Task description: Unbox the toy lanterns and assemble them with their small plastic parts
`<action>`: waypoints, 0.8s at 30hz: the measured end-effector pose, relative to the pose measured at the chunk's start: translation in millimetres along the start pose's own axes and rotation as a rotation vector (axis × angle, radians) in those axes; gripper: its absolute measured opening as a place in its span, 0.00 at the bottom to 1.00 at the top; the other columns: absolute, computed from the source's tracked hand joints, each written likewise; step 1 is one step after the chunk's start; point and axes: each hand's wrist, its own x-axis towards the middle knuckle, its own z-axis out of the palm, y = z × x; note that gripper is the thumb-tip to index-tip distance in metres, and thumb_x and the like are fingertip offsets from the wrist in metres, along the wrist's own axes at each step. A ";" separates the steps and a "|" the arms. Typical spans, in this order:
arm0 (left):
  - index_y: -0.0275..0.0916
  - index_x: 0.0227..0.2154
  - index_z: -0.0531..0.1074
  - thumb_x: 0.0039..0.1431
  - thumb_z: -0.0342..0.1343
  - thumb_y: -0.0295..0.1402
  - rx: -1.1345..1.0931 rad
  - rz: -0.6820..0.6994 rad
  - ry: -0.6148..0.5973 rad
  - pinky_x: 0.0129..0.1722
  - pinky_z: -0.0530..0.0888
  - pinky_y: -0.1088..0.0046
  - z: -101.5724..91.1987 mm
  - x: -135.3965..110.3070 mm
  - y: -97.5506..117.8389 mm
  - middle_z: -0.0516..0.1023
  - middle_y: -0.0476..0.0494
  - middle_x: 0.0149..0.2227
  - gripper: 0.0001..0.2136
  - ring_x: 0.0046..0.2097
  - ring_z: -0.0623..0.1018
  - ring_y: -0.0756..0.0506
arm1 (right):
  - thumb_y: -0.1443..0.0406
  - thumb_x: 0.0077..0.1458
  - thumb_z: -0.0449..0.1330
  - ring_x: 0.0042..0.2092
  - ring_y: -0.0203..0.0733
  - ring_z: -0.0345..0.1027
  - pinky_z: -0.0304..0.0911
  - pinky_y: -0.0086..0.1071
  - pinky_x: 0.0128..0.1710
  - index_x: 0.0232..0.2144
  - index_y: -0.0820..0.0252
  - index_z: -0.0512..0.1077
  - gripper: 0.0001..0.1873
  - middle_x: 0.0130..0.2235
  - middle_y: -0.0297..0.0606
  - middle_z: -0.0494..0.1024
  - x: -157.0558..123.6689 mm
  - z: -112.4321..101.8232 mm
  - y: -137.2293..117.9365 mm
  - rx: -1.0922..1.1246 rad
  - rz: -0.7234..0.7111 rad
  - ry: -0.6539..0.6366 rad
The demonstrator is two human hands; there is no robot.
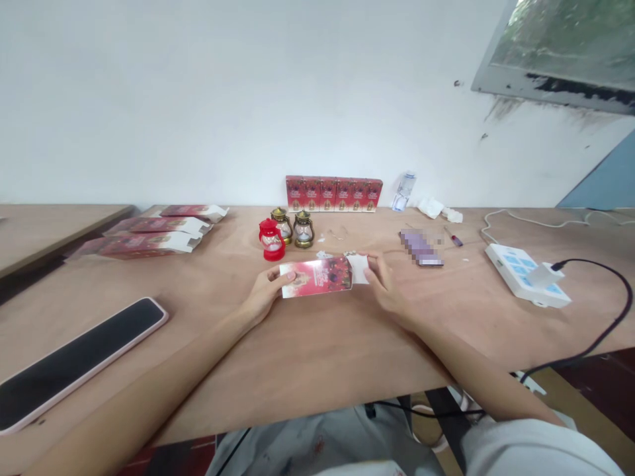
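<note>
Both hands are closed on one red printed carton (322, 276), held nearer the wearer than the red lantern (272, 239) and a little to its right. The left hand (264, 292) grips the carton's pale end, thumb laid flat over the printed face and fingers curled behind; the right hand (385, 285) pinches the white flap (360, 270) at the opposite end between thumb and fingers. The carton looks like thin card: light, fairly stiff along its folds, easily dented across the panels, and perhaps slightly slippery where the print shines. It is probably best taken by the folded edges near an end, with little squeeze, and the flap by its rim. Both forearms slant inward from the lower corners, the wrists low over the table (297, 377); whether they rest on it, I cannot tell. Two brass-coloured lanterns (303, 231) stand just right of the red lantern, and more red cartons (149, 243) lie well to its left.
</note>
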 end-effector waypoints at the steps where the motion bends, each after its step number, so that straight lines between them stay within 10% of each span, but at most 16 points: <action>1: 0.32 0.42 0.72 0.37 0.67 0.41 -0.003 -0.004 -0.003 0.41 0.76 0.64 -0.4 0.3 -0.3 0.80 0.38 0.36 0.27 0.40 0.79 0.39 | 0.55 0.57 0.51 0.44 0.44 0.71 0.67 0.38 0.42 0.51 0.52 0.60 0.19 0.44 0.40 0.75 0.2 1.7 0.8 0.043 0.001 0.008; 6: 0.31 0.39 0.73 0.40 0.66 0.42 -0.051 0.004 -0.009 0.42 0.76 0.64 -2.3 2.2 -1.7 0.80 0.37 0.37 0.24 0.40 0.79 0.40 | 0.58 0.59 0.50 0.55 0.44 0.62 0.62 0.42 0.52 0.49 0.51 0.64 0.15 0.53 0.43 0.65 1.8 6.2 2.5 -0.015 -0.108 0.226; 17: 0.33 0.43 0.72 0.35 0.69 0.40 -0.055 0.022 -0.013 0.42 0.76 0.65 -0.7 0.0 -2.5 0.79 0.38 0.39 0.29 0.41 0.79 0.39 | 0.56 0.54 0.56 0.51 0.44 0.62 0.56 0.39 0.53 0.16 0.59 0.68 0.19 0.48 0.40 0.63 0.0 7.4 -5.9 -0.014 -0.080 0.082; 24: 0.37 0.44 0.70 0.35 0.69 0.39 0.066 0.212 -0.022 0.45 0.75 0.66 -0.8 -6.5 -0.6 0.77 0.41 0.45 0.30 0.46 0.76 0.39 | 0.53 0.45 0.64 0.57 0.49 0.55 0.50 0.41 0.59 0.32 0.54 0.78 0.14 0.49 0.40 0.66 1.1 18.3 0.4 0.180 0.042 0.045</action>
